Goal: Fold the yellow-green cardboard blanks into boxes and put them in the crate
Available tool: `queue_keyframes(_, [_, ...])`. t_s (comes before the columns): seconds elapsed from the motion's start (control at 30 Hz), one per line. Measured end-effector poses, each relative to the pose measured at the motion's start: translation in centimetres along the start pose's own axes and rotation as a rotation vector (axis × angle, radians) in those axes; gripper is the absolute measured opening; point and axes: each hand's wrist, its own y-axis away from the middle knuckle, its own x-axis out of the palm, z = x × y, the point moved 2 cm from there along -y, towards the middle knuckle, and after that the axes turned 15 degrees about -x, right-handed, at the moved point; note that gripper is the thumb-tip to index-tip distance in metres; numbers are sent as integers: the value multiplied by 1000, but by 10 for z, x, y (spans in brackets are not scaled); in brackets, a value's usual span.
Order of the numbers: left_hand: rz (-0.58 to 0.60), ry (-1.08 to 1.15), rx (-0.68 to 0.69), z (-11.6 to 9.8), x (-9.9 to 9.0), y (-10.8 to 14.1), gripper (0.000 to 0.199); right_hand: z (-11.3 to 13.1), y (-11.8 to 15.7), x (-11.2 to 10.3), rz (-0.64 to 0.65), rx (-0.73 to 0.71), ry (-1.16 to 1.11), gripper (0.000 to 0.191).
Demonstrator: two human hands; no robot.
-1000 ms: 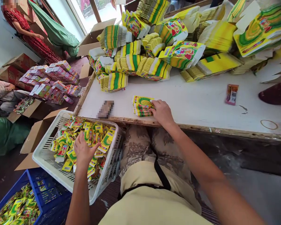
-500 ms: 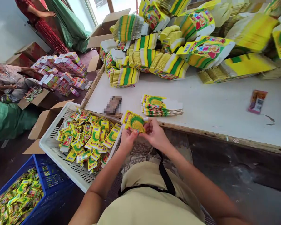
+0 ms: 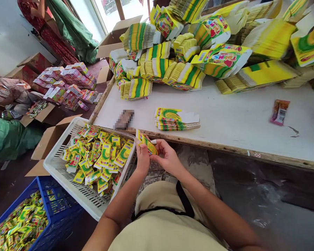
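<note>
Between both hands, just off the table's front edge, is a small yellow and green printed carton (image 3: pixel 148 143). My left hand (image 3: pixel 142 158) is closed on its left side, thumb up along it. The fingers of my right hand (image 3: pixel 167 155) pinch its right end; a white covering shows on one fingertip. To the left stands a white plastic basket (image 3: pixel 51 158) full of similar small cartons (image 3: pixel 106 153). A stack of flat cartons (image 3: pixel 172 120) with white flaps lies on the table (image 3: pixel 232 118), just beyond my hands.
Bundles of flat yellow cartons (image 3: pixel 157 66) are heaped along the table's back. A pink and orange packet (image 3: pixel 279 112) lies at right. A blue crate (image 3: pixel 45 209) of small packets stands lower left. Pink boxes (image 3: pixel 68 78) are stacked on the floor near a seated person (image 3: pixel 10 92).
The carton has turned from facing up to a steeper, more edge-on tilt. My left hand has turned upright beside it. The view has shifted slightly.
</note>
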Motion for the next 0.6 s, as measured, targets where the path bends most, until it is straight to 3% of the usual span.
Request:
queue_keyframes(0.13, [17,271,32,2,-3,6,53,8,2,-5,54,-36,15,39])
queue_keyframes(0.27, [-85,297,43,-9,-6,1,46,22,2,-2,156,-120,243,24])
queue_keyframes(0.37, [-136,306,15,-10,-11,-3,38,24,-2,-3,136,-174,405,17])
queue_keyframes(0.47, [-61,262,8,-3,-16,-7,33,20,-8,-12,108,-175,471,18])
queue_keyframes(0.6, [68,132,-11,2,-25,-13,43,18,-14,-32,51,-240,526,20])
